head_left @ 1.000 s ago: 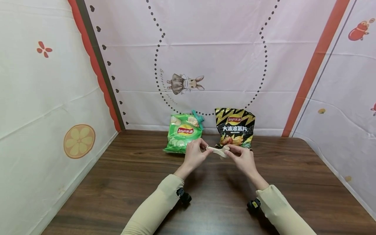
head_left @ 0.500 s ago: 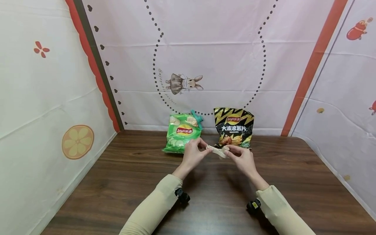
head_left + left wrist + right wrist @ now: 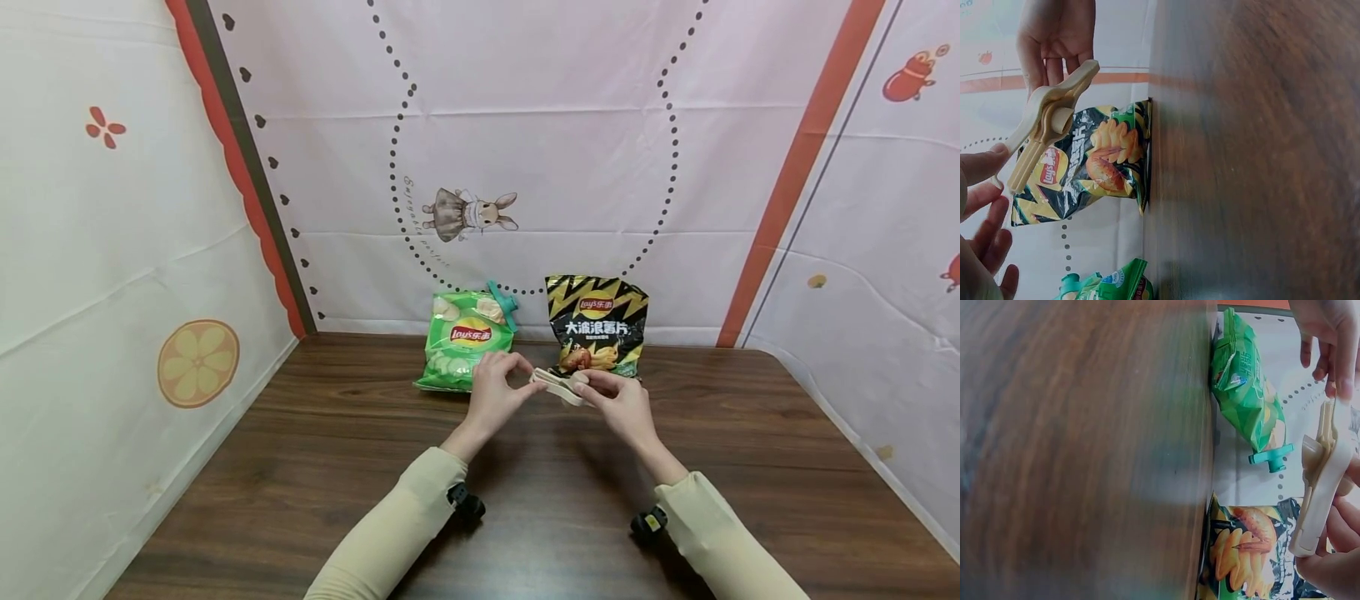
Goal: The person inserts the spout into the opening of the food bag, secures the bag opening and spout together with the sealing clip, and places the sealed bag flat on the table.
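A cream bag clip with a round spout [image 3: 558, 388] is held between both hands, raised over the table in front of two chip bags. My left hand [image 3: 497, 393] pinches one end between thumb and fingertips. My right hand [image 3: 624, 407] grips the other end, beside the spout. In the left wrist view the bag clip [image 3: 1054, 119] has its two long arms spread apart at the left hand's end. The black chip bag [image 3: 597, 321] stands just behind the right hand. The green chip bag [image 3: 468, 337], behind the left hand, wears a teal clip [image 3: 507, 306] across its top corner.
Both bags stand at the far edge of the brown wooden table [image 3: 360, 467], close to the patterned cloth backdrop [image 3: 585, 183]. More cloth hangs along the left and right sides. Each sleeve cuff carries a small black wrist camera.
The cream clip's two arms have parted slightly at the left hand's end. Both hands stay in nearly the same place, and the bags have not moved.
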`<state>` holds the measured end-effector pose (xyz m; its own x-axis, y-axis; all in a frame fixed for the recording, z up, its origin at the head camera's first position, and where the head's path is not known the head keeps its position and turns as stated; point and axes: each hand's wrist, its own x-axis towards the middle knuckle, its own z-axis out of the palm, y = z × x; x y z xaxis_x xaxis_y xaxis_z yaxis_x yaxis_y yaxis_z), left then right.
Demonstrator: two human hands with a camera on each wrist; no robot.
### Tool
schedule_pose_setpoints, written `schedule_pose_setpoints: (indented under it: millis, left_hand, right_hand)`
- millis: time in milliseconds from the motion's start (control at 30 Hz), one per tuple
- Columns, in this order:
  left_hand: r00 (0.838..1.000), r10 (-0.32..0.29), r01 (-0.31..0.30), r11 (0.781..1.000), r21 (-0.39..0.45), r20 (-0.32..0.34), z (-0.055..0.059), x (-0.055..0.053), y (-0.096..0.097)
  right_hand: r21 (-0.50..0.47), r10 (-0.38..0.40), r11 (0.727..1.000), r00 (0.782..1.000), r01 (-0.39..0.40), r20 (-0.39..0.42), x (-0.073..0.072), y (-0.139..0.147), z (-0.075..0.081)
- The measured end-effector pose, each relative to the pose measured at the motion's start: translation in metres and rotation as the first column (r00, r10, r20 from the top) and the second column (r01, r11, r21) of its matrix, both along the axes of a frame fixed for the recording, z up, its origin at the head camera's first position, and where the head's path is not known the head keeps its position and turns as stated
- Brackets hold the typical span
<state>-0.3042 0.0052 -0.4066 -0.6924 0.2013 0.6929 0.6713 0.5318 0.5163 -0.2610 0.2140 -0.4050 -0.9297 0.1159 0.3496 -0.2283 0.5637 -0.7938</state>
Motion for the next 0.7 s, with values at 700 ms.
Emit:
schedule_pose_setpoints:
  millis: [700]
  left_hand:
    - [0.898, -0.297, 0.257, 0.953, 0.163, 0.326, 0.002, -0.006, -0.011]
  right_hand:
    - [0.031, -0.002, 1.0, 1.0, 0.002, -0.006, 0.001, 0.007, 0.0]
